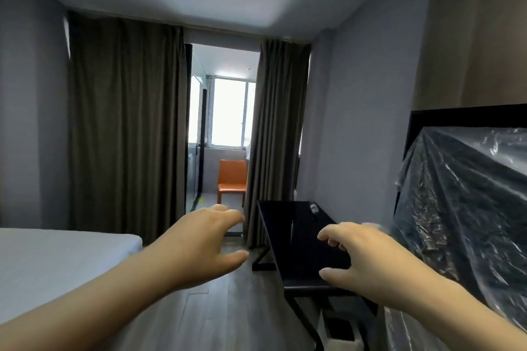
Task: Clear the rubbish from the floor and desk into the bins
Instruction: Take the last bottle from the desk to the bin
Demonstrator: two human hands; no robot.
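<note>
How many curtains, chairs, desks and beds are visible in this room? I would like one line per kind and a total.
Curtains: 2
Chair: 1
Desk: 1
Bed: 1
Total: 5

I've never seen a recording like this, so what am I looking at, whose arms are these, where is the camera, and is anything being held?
There is no machine here. This is one picture from a wide-angle camera worn on a person's head, so the arms reaching forward are their own. The left hand and right hand are both open and hold nothing. The room is a bedroom: a bed on the left and a black desk on the right, with one small pale item at its far end, too small to identify. What looks like a bin shows under the desk. An orange chair stands past the curtains.
</note>
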